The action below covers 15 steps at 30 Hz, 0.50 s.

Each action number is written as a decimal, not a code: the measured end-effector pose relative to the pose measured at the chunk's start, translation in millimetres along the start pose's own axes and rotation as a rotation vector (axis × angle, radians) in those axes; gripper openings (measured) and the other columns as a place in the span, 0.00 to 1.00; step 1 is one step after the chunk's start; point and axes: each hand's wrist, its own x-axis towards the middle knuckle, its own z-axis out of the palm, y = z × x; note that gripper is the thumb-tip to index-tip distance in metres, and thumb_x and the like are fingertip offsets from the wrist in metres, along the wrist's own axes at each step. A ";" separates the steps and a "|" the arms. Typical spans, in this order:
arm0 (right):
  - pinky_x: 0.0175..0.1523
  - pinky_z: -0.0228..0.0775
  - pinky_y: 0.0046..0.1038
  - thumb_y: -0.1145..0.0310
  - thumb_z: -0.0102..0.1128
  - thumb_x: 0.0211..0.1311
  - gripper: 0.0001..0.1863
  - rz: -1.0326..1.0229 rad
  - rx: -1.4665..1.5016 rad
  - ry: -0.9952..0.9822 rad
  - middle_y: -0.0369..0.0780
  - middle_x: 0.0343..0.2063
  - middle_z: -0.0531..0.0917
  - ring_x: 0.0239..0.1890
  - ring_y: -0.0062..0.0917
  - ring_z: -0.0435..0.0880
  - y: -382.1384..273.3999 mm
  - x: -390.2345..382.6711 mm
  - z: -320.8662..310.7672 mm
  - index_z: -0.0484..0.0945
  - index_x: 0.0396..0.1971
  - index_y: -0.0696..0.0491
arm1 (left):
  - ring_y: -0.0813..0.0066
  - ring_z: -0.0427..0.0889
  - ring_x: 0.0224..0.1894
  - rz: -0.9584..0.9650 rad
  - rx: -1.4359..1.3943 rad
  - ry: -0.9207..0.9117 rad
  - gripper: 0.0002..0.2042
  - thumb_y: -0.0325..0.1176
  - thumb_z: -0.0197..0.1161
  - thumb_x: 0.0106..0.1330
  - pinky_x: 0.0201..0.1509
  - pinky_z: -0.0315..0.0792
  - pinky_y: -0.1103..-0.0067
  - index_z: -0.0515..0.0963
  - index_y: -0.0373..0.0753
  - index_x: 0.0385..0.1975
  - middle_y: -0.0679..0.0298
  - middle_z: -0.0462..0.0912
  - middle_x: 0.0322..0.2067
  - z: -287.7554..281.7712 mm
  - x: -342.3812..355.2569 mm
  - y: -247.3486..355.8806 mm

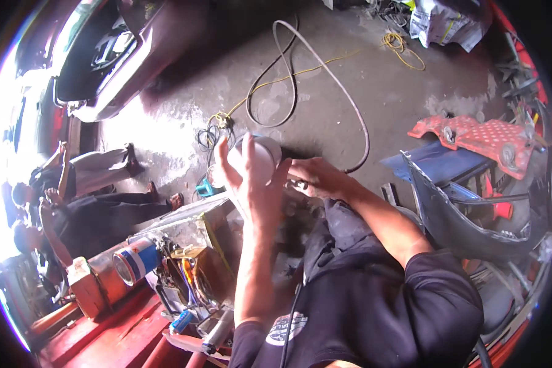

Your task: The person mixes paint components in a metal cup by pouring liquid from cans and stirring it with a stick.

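In front of my body, my left hand [251, 184] reaches up around a white rounded cup [260, 161], its thumb on one side and its long fingers stretched along the other. Beside it, my right hand [319, 175] is closed on a metal tool [299, 184] that looks like a spray gun; most of it is hidden under the fingers. A grey air hose [363, 122] runs up to the right hand and loops over the floor. How the cup joins the tool cannot be made out.
At left are two people [86, 214] in dark clothes and a car [116, 67]. A cluttered stand [196, 233] holds a blue-and-white can [138, 260]. A teal tool [204, 187] and yellow cord [313, 65] lie ahead. Right are a bumper [472, 224] and red panel [478, 138].
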 end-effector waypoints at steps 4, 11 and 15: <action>0.50 0.76 0.48 0.70 0.68 0.60 0.25 -0.044 -0.107 0.036 0.46 0.43 0.84 0.46 0.48 0.85 -8.5 7.6 -8.8 0.75 0.59 0.47 | 0.37 0.69 0.67 0.114 0.094 -0.059 0.40 0.39 0.81 0.54 0.67 0.70 0.49 0.73 0.48 0.70 0.39 0.69 0.67 -17.8 13.8 0.6; 0.47 0.79 0.47 0.69 0.68 0.60 0.17 -0.035 -0.301 -0.071 0.46 0.37 0.87 0.44 0.46 0.88 -11.2 20.3 -35.2 0.78 0.49 0.50 | 0.34 0.70 0.62 0.149 0.207 0.001 0.37 0.42 0.77 0.59 0.59 0.75 0.51 0.70 0.46 0.70 0.38 0.69 0.64 -24.1 3.8 1.3; 0.50 0.80 0.47 0.64 0.67 0.62 0.20 -0.104 -0.408 -0.093 0.46 0.41 0.87 0.46 0.47 0.87 14.7 19.3 -32.7 0.79 0.53 0.49 | 0.40 0.73 0.56 0.138 0.194 -0.017 0.27 0.38 0.73 0.64 0.51 0.77 0.52 0.73 0.48 0.63 0.46 0.69 0.61 -6.8 6.2 -11.5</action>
